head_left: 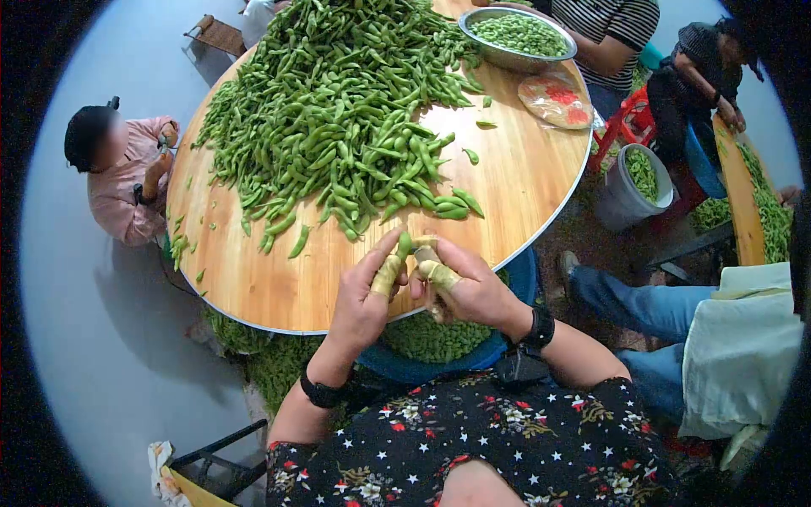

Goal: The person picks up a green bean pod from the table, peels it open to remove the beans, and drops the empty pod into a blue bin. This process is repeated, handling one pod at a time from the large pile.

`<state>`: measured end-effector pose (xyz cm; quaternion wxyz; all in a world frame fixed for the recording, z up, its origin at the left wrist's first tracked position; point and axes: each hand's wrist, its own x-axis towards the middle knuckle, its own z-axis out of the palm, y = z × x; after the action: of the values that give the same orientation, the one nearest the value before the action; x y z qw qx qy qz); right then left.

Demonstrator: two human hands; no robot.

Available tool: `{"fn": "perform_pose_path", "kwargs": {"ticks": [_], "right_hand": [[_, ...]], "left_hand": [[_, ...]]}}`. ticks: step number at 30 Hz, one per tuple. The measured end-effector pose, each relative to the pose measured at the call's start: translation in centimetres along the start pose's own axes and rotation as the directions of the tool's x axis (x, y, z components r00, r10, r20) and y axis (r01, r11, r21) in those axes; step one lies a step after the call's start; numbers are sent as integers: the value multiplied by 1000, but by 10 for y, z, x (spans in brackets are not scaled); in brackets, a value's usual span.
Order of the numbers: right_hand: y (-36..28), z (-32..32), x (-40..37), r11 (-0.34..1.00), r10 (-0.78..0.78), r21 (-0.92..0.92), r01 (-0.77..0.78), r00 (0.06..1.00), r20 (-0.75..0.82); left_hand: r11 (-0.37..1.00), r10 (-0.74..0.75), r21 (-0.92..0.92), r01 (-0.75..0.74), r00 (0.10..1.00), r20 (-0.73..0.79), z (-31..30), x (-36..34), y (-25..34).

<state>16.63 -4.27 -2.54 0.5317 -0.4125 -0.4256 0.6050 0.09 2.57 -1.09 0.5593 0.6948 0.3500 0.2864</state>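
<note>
My left hand [363, 296] is closed, pinching a green soybean pod [405, 245] upright at the front edge of the round wooden table [279, 291]. My right hand [470, 286] is closed too, its fingertips against the pod's right side. Yellowish coverings wrap the thumbs, and some fingers of the right hand look wrapped as well. Just beyond both hands lies a large heap of soybean pods [338, 135]. Below them, partly under the table, a blue tub [525, 275] holds shelled green beans [439, 338].
A metal bowl [517, 59] of shelled beans stands at the table's far right, beside a red-patterned fan [555, 101]. To the right is a white bucket [614, 198] with green pods. Other people sit left, right and behind. A black-legged stool [220, 460] is at lower left.
</note>
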Motion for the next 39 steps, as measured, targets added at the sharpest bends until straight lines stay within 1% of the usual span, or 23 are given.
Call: {"fn": "perform_pose_path", "kwargs": {"ticks": [2, 8, 10, 14, 16, 17, 18, 19, 20, 22, 24, 25, 26, 27, 28, 30, 32, 33, 34, 35, 36, 38, 39], "right_hand": [[-3, 0, -2, 1000, 3, 13, -3, 1000, 12], [0, 0, -1, 1000, -14, -12, 14, 1000, -1], [0, 0, -2, 998, -38, -47, 37, 999, -12], [-5, 5, -9, 1000, -24, 14, 23, 999, 26], [-4, 3, -11, 998, -62, 5, 62, 997, 45], [-5, 1, -10, 983, 62, 171, -73, 996, 64], [-6, -1, -8, 923, 177, 327, -202, 979, 103], [-10, 0, -6, 882, 232, 400, -250, 968, 95], [-8, -3, -5, 882, 232, 400, -251, 968, 94], [-1, -11, -3, 795, 261, 521, -310, 951, 168], [2, -13, -1, 808, 240, 518, -279, 960, 144], [-3, -15, -4, 833, 265, 470, -293, 956, 127], [-7, -17, -5, 853, 288, 422, -306, 952, 109], [-9, -16, -6, 852, 288, 424, -306, 951, 107], [-12, -16, -7, 882, 296, 359, -306, 952, 85], [-17, -11, -8, 906, 301, 290, -307, 951, 67], [-18, -3, -11, 977, 212, -3, -212, 975, -62], [-15, -2, -10, 977, 212, -1, -212, 975, -63], [-10, -2, -10, 976, 109, -177, -128, 988, -109], [-7, -3, -9, 934, 0, -353, -48, 991, -135], [-7, -6, -9, 933, 0, -356, -49, 991, -134], [-5, -11, -11, 812, -120, -582, 35, 987, -108], [-9, -9, -13, 813, -116, -582, 31, 987, -110]], "left_hand": [[994, -84, -70, 83, 997, 0, 0, -1, 3], [988, 93, 124, -93, 996, 2, 4, -4, 2], [877, 356, 349, -330, 935, -9, 6, -2, 2], [569, 551, 682, -460, 829, 100, 12, -13, -1], [842, 459, 329, -428, 888, -19, 16, -14, -4], [973, 200, 117, -199, 980, -1, 12, -15, 0], [973, 200, 116, -199, 980, 1, 11, -13, 3], [959, -48, -276, 61, 997, 54, 11, -10, 6], [733, -257, -598, 324, 946, 198, 11, -8, 6], [698, -247, -625, 349, 937, 247, 8, -4, 0], [826, -166, -510, 240, 968, 188, 8, 0, -7], [825, -164, -511, 239, 968, 188, 8, 0, -9], [984, 74, -169, -61, 995, 69, 8, -1, -12], [916, 333, 220, -335, 942, 49, 8, -2, -13], [918, 329, 219, -332, 943, 50, 8, -4, -12], [555, 545, 678, -481, 827, 141, 7, -6, -7], [618, 557, 623, -479, 826, 83, 12, -7, -7], [867, 314, 412, -279, 949, -18, 13, -9, -6], [988, 30, 154, -23, 999, -44, 15, -10, -4], [998, -39, 50, 42, 998, -51, 17, -10, 1], [998, -38, 47, 40, 998, -52, 18, -8, -2], [902, 311, 343, -263, 946, -93, 20, -6, -12], [903, 308, 341, -261, 947, -92, 20, -7, -12]]}}
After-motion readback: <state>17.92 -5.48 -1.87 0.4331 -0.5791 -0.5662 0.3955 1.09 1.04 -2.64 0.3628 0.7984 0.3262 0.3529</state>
